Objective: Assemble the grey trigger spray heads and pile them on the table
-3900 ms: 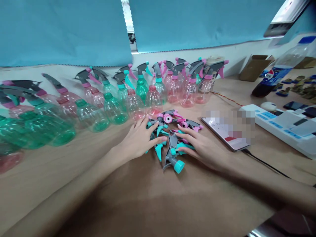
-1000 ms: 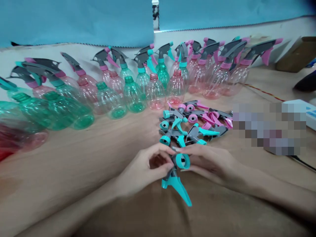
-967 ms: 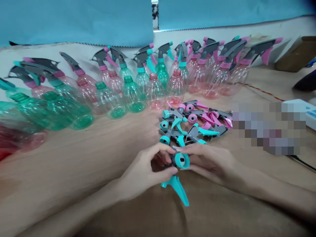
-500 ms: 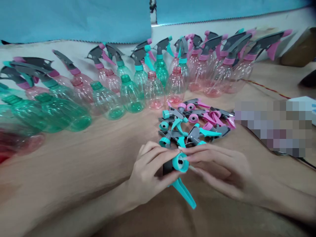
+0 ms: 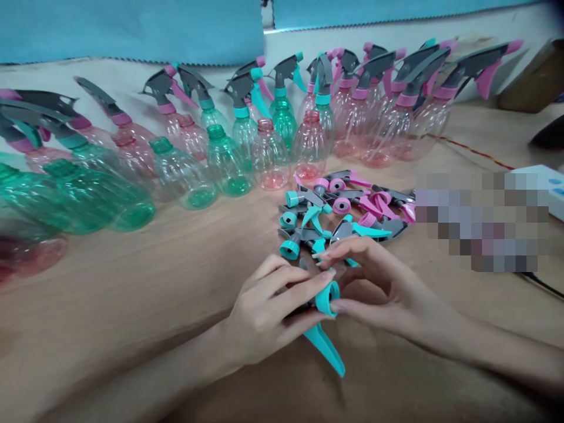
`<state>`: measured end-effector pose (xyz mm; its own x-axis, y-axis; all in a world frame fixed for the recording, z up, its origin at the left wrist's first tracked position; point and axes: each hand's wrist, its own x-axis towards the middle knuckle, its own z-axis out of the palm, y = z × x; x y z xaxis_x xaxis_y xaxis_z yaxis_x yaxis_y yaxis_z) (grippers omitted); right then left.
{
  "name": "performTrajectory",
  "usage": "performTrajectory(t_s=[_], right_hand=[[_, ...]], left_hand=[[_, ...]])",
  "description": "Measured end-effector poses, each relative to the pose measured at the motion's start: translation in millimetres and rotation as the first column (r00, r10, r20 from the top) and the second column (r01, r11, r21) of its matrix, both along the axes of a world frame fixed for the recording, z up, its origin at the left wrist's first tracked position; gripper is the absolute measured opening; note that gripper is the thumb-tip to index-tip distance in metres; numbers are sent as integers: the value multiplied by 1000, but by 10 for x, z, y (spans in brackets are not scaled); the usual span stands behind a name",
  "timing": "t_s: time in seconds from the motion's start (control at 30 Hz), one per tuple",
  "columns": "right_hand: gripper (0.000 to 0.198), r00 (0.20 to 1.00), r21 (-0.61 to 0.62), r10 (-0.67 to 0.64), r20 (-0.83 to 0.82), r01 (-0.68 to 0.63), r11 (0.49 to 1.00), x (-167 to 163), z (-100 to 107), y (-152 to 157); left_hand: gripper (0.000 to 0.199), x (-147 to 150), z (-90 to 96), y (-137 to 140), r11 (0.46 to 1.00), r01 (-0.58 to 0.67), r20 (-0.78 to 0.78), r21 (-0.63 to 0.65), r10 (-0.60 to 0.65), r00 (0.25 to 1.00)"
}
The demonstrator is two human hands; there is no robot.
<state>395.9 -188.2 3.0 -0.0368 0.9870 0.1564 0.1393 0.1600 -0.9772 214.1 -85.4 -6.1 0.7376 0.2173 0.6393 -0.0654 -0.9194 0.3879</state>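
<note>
My left hand (image 5: 268, 305) is closed around a trigger spray head (image 5: 324, 349) with a grey body and turquoise parts. Its turquoise collar faces right, and the trigger points down toward me. At the collar, the fingers of my right hand (image 5: 383, 288) curve round with the thumb on the lower rim and the index finger arched above. Part of the grey body is hidden by my fingers. Just beyond my hands lies a pile of loose spray heads (image 5: 341, 205), some turquoise and some pink.
Open-necked green bottles (image 5: 233, 170) and pink bottles (image 5: 268, 158) stand behind the pile and to the left. Bottles fitted with spray heads (image 5: 379, 135) line the wall. A pixelated patch, a white box (image 5: 541, 182) and a twisted wire (image 5: 476, 153) are at right.
The collar has turned from facing me toward the right. My right thumb has come onto its rim and the right index finger has lifted into an arch. The view has shifted slightly.
</note>
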Motion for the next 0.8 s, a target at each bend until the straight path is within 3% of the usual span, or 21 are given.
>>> performTrajectory(t_s=[0.07,0.17,0.33,0.57,0.8], right_hand=[[36,989,-101,11,-149,-26,995,-48,-6,-1],[34,970,-119,15,-243,-46,992,-106,-27,-1],[34,986,-104,-1,-166,-17,994,-127,-29,-4],[49,998,52,-35,47,32,998,-154,22,-57],[37,995,-35,-28,-97,25,999,-138,2,-24]], left_hand=[[34,11,8,-10,1000,-5,12,-2,5,1000],[32,25,11,-24,1000,-25,18,12,25,1000],[30,20,16,-30,997,-42,34,65,40,999],[27,17,7,-36,990,-49,2,135,49,999],[26,40,20,-55,975,-29,-13,220,32,999]])
